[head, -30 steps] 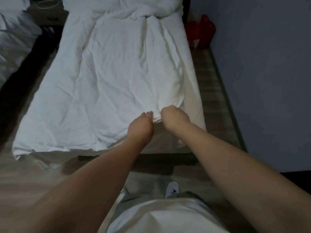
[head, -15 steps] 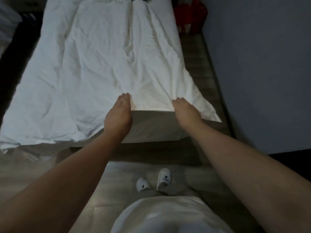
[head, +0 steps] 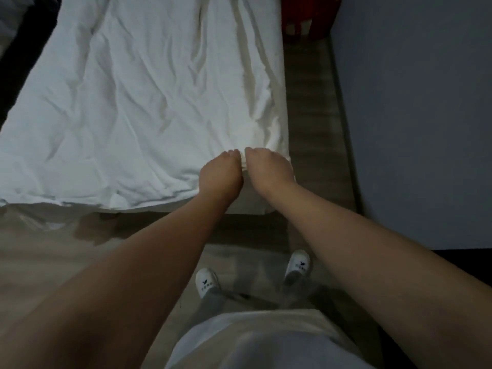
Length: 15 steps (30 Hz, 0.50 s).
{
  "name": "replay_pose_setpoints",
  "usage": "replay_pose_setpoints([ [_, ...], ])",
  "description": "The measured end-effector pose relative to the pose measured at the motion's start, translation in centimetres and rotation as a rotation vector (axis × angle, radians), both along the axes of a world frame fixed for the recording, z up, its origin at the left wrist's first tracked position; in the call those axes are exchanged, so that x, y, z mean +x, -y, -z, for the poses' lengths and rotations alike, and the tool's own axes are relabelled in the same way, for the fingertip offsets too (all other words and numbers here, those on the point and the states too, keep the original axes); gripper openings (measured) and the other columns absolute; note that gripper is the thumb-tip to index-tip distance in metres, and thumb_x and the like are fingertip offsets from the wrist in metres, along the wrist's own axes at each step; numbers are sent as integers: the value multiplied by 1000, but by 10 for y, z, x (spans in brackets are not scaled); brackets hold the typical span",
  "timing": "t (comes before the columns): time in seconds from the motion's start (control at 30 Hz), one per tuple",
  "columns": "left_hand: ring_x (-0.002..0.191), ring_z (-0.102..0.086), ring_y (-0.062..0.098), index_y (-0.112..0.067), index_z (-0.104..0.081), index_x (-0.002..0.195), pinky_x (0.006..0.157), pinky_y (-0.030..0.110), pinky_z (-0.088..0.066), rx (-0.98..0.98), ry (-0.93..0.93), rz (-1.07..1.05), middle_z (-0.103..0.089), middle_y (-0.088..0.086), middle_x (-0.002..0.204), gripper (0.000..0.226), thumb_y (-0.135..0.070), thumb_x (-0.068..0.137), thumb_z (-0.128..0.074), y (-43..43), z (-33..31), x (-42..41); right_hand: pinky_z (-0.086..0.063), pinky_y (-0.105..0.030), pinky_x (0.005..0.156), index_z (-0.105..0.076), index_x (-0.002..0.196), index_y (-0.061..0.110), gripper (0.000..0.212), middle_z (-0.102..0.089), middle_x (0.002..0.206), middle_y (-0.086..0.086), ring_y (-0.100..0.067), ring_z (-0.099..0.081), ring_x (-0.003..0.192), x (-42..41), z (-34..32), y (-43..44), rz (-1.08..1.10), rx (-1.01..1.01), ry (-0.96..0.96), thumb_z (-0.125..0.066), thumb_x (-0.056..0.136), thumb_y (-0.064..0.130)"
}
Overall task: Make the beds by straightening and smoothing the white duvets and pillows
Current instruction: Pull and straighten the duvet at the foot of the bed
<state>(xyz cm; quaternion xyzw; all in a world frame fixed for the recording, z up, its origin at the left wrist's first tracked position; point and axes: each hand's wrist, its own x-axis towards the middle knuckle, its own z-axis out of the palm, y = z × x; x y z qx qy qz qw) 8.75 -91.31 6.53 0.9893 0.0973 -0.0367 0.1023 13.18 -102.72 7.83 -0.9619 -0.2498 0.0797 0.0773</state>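
I cannot see the top of the bed, which is cut off, and the red thing by the wall is too dark to make out. The white duvet lies spread over the bed, and the left hand and right hand sit side by side, nearly touching, both curled tight and holding its near edge by the right corner, fingertips hidden in the cloth. I see lots of wrinkles, with long folds running up from the hands.
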Motion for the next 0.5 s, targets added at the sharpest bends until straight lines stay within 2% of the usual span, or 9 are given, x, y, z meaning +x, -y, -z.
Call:
replay_pose_setpoints([
  [0.03,103,-65,30,-14,-55,131,79,35,-44,6,-22,-39,-66,11,120,35,-9,98,-46,7,-4,4,-46,-38,72,-52,133,10,33,-61,118,-11,-30,-64,105,13,4,17,24,19,7,-47,100,6],
  [0.1,105,-63,35,-14,-51,141,86,39,-46,-8,-26,-97,-64,13,124,46,-5,97,-46,16,-6,2,-49,-43,89,-41,145,9,49,-53,134,-15,-33,-55,121,44,12,56,45,8,11,-49,97,3],
  [0.17,108,-61,36,-12,-45,146,90,41,-46,-39,6,-121,-60,14,131,51,-2,96,-46,25,-4,-5,-39,-43,108,-38,148,5,51,-46,146,-19,-34,-43,136,72,15,88,-17,-25,50,-46,98,1],
  [0.2,109,-60,36,-11,-43,146,90,42,-46,-60,17,-122,-58,14,132,51,-1,96,-47,30,-3,-9,-36,-41,111,-39,147,4,48,-46,146,-19,-33,-42,137,80,16,99,-76,-32,63,-44,99,2],
  [0.23,111,-59,36,-10,-42,146,89,43,-46,-68,21,-128,-56,14,133,52,0,95,-48,35,-1,-13,-39,-41,107,-43,143,3,43,-50,143,-19,-33,-46,134,83,15,106,-138,-37,66,-43,100,3],
  [0.3,118,-57,34,-11,-42,143,92,42,-47,-54,-2,-155,-54,13,137,51,2,94,-47,41,1,-16,-44,-40,83,-52,130,4,32,-59,125,-17,-33,-60,115,75,11,118,-216,-65,42,-41,100,2],
  [0.33,128,-53,32,-11,-42,145,98,42,-46,-37,-27,-164,-50,12,144,53,3,94,-46,43,3,-16,-42,-38,74,-56,123,3,29,-62,118,-16,-34,-63,106,65,11,125,-229,-87,16,-40,99,1],
  [0.4,147,-35,26,-14,-35,152,116,44,-37,5,-112,-144,-36,8,160,63,5,94,-46,50,6,-13,-40,-36,68,-60,116,2,26,-63,112,-15,-33,-65,99,43,14,143,-226,-151,-62,-42,98,-2],
  [0.5,154,-18,22,-17,-25,159,124,43,-24,14,-233,-57,-21,5,167,77,3,91,-55,78,14,-16,-44,-36,70,-63,112,3,22,-62,111,-14,-32,-64,98,14,21,176,-176,-240,-187,-50,96,-2],
])
